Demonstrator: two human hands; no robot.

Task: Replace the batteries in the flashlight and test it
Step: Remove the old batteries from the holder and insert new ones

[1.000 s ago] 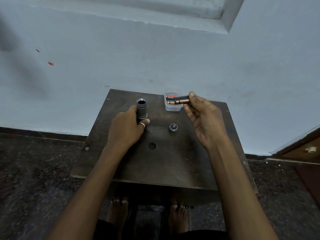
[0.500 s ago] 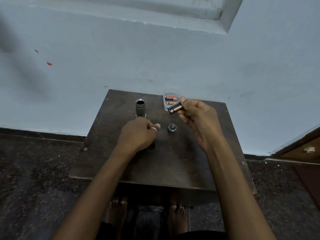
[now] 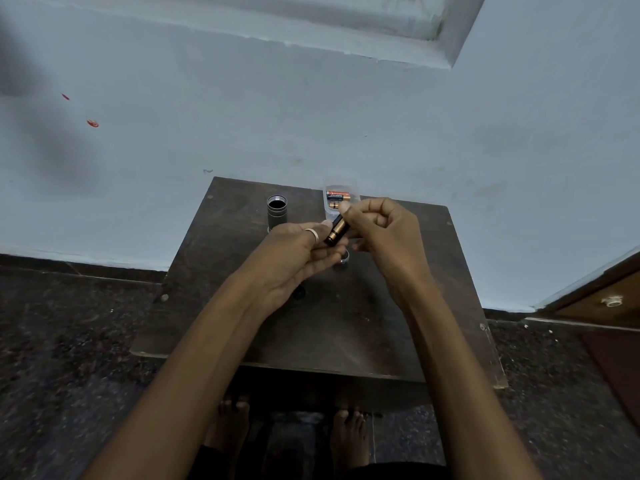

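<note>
Both hands are meeting over the desk (image 3: 398,327) around one battery (image 3: 336,231).

The right hand (image 3: 384,237) is pinching its upper end; the left hand (image 3: 294,252) is cupping beneath, fingers loosely curled. The flashlight (image 3: 277,213) is standing upright, open-topped, behind; spare batteries are lying in a box (image 3: 341,199) beside it.

Dark wooden table (image 3: 346,334), pale blue wall (image 3: 311,116), speckled floor (image 3: 62,358).

Back of the table (image 3: 214,306) is kinda crowded: the open flashlight body (image 3: 277,213) stands upright at back left, the clear battery box (image 3: 341,199) at back right, with a gap between them. Both hands hover mid-table, hiding the tail cap (image 3: 345,257). The near half and left edge are clear.
</note>
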